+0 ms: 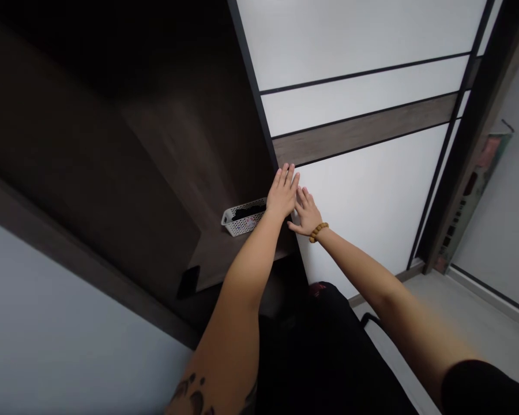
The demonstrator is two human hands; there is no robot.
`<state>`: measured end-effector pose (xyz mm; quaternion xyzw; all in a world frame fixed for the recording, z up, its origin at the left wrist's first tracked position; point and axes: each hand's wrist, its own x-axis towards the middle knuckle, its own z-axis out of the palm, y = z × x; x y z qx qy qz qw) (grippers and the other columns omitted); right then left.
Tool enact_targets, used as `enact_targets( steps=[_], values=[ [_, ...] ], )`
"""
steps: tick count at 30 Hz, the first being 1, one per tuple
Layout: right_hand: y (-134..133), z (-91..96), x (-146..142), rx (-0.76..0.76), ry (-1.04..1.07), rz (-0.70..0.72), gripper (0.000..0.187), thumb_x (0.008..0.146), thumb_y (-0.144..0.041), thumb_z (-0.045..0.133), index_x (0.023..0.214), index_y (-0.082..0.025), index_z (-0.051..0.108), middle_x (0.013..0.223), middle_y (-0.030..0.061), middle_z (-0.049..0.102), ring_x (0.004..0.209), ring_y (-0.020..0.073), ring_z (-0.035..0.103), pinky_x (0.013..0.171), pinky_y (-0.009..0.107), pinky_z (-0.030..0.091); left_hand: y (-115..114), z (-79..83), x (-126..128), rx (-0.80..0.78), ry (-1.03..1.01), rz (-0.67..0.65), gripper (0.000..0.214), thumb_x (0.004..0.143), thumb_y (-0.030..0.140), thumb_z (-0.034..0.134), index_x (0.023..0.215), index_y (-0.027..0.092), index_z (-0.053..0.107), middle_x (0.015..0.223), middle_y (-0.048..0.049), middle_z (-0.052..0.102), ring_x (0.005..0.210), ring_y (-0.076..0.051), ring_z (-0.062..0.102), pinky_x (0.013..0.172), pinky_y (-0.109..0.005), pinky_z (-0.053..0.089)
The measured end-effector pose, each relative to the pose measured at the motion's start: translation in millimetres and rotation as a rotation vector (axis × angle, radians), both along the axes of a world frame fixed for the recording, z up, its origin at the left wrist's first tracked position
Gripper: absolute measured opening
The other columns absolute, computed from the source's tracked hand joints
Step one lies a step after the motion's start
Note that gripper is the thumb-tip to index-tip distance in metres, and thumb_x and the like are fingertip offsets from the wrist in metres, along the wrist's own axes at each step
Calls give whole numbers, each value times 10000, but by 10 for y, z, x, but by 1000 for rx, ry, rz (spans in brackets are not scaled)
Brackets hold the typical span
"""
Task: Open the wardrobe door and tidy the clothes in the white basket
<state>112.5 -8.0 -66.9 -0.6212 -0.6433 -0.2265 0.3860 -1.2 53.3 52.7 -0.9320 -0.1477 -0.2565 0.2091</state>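
Note:
A sliding wardrobe door (363, 202) with white panels, black trim lines and a dark wood-grain band fills the upper right. My left hand (283, 193) lies flat with open fingers at the door's dark vertical edge (259, 121), near the band's lower corner. My right hand (306, 212), a wooden bead bracelet (319, 232) on its wrist, presses open on the white panel just beside it. Neither hand holds anything. The wardrobe's open dark-wood interior (164, 144) lies to the left of the door.
A white perforated basket (243, 218) holding dark items sits on a wooden shelf (225, 256) below my left hand. A black phone-like object (188, 282) stands near the shelf edge. A black bag or cloth (324, 340) lies below my arms. Pale floor (471, 311) lies at right.

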Motion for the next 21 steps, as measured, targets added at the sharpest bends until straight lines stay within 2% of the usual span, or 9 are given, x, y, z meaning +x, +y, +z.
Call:
enact_targets(
  steps=[3,6,9,12,17,21],
  values=[
    [-85,2,-4,42,-40,25,843,863,-506,567,1604,-122,452,1776,241,214,1660,411,152,1291,693,188,85,5,-335,28,20,46,802,976,165,415,1740,110,180,1826,-110,48,1692,-301,-49,1376,-598,-7],
    [-167,110,130,117,28,-143,840,852,-425,550,1609,-87,414,1757,278,221,1648,417,174,1280,716,185,135,9,-640,53,22,103,778,968,136,413,1728,115,245,1821,-125,92,1691,-293,-30,1375,-605,11],
    [-270,282,429,169,115,-306,912,808,-421,573,1629,-84,359,1773,289,134,1644,437,145,1256,743,199,109,-7,-850,55,11,159,729,982,116,387,1706,98,303,1820,-136,112,1686,-295,-32,1376,-592,35],
    [-398,415,830,152,163,-378,1012,783,-506,600,1668,-126,288,1792,265,23,1642,455,109,1238,765,196,42,-41,-951,43,-10,210,727,986,113,382,1709,115,302,1825,-124,107,1681,-284,-67,1378,-584,26],
    [-678,495,1514,69,276,-428,1240,749,-759,657,1710,-148,164,1782,259,-72,1649,462,13,1265,740,135,-64,-65,-995,1,-34,283,745,970,120,408,1708,125,308,1826,-121,111,1683,-307,-70,1371,-622,16],
    [-926,546,1946,4,391,-450,1386,708,-818,731,1729,-149,74,1772,279,-124,1651,455,-35,1284,714,92,-122,-57,-1017,-43,-69,347,756,965,137,406,1712,120,295,1826,-130,105,1681,-314,-87,1366,-626,-16]
  ],
)
